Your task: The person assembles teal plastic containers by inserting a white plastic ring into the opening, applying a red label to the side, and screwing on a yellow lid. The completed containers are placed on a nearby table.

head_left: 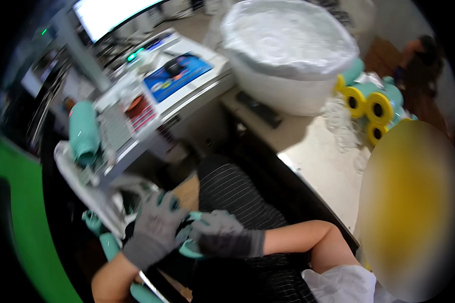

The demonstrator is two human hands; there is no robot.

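Both my hands wear grey gloves and meet low in front of my lap, around a teal plastic part (191,249). My left hand (156,226) has its fingers bent over the part's left side. From the right, my right hand (220,233) closes its fingers on the same part. The gloves cover most of the piece, so its full shape cannot be made out. Further teal pieces (109,246) show below and left of my left hand.
A white desk (172,112) holds a blue mat (178,76) and a teal cylinder (83,132). Beyond stands a large lined white bin (283,76). Teal cylinders with yellow rings (378,108) stand right on a pale table (321,166). A blurred yellow patch hides the far right.
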